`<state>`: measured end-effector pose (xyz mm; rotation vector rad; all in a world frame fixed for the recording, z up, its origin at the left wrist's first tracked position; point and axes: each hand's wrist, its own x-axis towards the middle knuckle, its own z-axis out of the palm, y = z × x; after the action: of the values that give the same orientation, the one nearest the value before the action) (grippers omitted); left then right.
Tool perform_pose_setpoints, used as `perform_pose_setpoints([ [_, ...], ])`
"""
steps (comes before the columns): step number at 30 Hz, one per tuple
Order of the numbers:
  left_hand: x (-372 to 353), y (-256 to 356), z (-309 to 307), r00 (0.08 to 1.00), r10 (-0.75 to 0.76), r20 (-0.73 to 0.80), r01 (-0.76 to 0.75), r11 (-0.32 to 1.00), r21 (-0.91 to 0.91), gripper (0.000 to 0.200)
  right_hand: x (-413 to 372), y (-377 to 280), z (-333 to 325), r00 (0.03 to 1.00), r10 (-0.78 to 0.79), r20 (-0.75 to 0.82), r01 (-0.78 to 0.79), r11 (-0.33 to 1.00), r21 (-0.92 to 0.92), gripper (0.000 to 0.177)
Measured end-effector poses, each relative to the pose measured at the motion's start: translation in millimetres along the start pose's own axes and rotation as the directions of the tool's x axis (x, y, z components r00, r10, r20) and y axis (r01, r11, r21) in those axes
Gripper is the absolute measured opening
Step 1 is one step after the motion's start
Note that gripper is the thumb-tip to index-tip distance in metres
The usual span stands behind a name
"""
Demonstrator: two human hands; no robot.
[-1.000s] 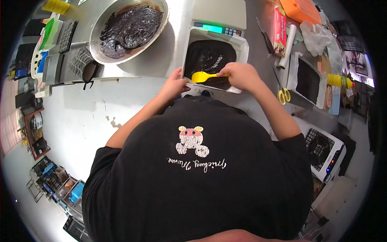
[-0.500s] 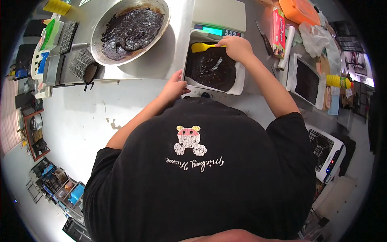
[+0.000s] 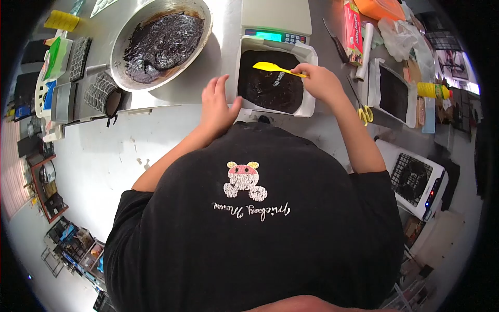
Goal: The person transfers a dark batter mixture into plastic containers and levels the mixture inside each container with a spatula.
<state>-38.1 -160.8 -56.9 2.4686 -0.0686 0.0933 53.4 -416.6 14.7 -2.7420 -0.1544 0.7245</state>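
Note:
My right hand [image 3: 318, 82] grips the handle of a yellow spatula [image 3: 267, 66], whose blade is over dark batter [image 3: 265, 88]. The batter lies spread in a paper-lined rectangular pan [image 3: 307, 99] at the counter's front edge. A shiny streak marks its surface. My left hand [image 3: 217, 106] is off the pan's left side, fingers apart, holding nothing. Just behind the pan stands a digital kitchen scale [image 3: 278, 21] with a lit green display. To the left, a large round metal pan [image 3: 117, 65] holds a mass of thick dark batter.
At the right lie a knife [image 3: 337, 44], a red baking paper box [image 3: 353, 36], a paper roll [image 3: 365, 52], yellow-handled scissors [image 3: 365, 115] and a second lined pan [image 3: 413, 104] with dark filling. Pot-holder-like checked cloth [image 3: 101, 94] sits by the round pan's handle [image 3: 97, 68].
My left hand has let go of the pan's edge and opened, rising slightly. My right hand, still holding the spatula, has come lower and nearer to me. The head view has shifted slightly.

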Motion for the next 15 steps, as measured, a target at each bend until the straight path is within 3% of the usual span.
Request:
perform_pose_setpoints([
  [1,6,11,-15,0.948,0.275,-0.160,-0.251,0.956,0.152,0.043,-5,2,-2,1.000,0.028,-0.009,-0.028,0.999,0.023,0.040],
  [2,13,17,-22,0.949,0.277,-0.152,-0.255,0.955,0.150,0.043,-10,3,-4,0.999,0.035,-0.006,-0.035,0.999,0.027,0.040],
  [4,31,25,-28,0.854,0.479,0.204,-0.500,0.863,0.070,0.026,-16,6,-5,0.995,0.103,0.007,-0.104,0.990,0.092,0.036],
  [5,38,33,-26,0.818,0.526,0.233,-0.555,0.828,0.080,0.019,-15,11,-2,0.994,0.107,0.013,-0.107,0.990,0.096,0.036],
  [6,44,35,-19,0.816,0.524,0.242,-0.555,0.828,0.079,0.019,-14,17,1,0.995,0.101,0.015,-0.102,0.990,0.100,0.033],
  [8,56,39,-6,0.625,0.367,0.689,-0.677,0.694,0.245,0.019,-15,21,5,0.995,0.097,0.018,-0.099,0.989,0.113,0.030],
  [9,57,41,1,0.562,0.306,0.769,-0.735,0.612,0.293,0.015,-19,18,5,0.996,0.086,0.010,-0.086,0.990,0.109,0.029],
  [12,59,42,13,0.480,0.216,0.850,-0.799,0.507,0.323,0.012,-24,15,1,0.996,0.090,0.020,-0.091,0.990,0.112,0.029],
  [15,62,44,20,0.488,0.144,0.861,-0.794,0.483,0.369,0.012,-25,20,0,0.995,0.095,0.042,-0.099,0.988,0.116,0.031],
])
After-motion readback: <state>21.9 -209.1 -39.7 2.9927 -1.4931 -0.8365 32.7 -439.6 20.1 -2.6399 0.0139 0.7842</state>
